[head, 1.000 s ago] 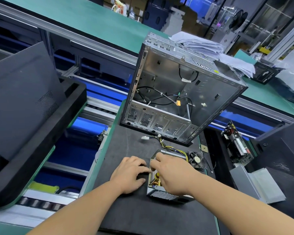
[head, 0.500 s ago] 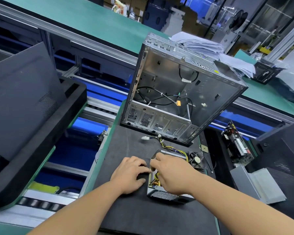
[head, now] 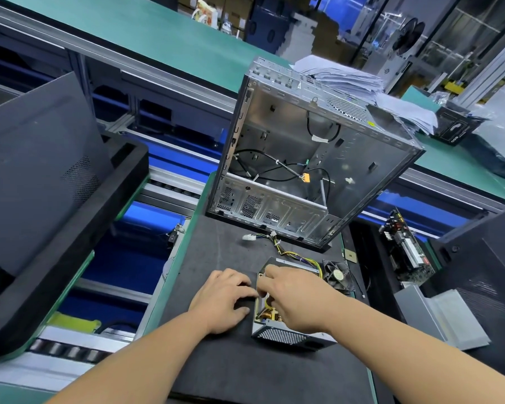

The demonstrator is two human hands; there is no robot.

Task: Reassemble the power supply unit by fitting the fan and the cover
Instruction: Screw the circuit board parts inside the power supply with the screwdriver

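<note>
Your power supply unit [head: 286, 335] lies open-topped near the front edge of the black mat [head: 216, 249], long axis running away from you, its mesh end facing you. Your left hand [head: 220, 301] rests just beside its left wall, fingers curled against the mat. Your right hand [head: 296, 300] reaches into it; its grasp is hidden. The fan [head: 337, 275] lies just right; the empty computer case [head: 303, 158] stands behind.

Silver metal computer case [head: 292, 158] with black cables inside, grey power supply box [head: 286, 336] with a dotted mesh end, yellow and black wires [head: 298, 253], black fan [head: 337, 275] with a pale hub, dark grey mat [head: 216, 252], green counter [head: 169, 39], white papers [head: 341, 77]
</note>
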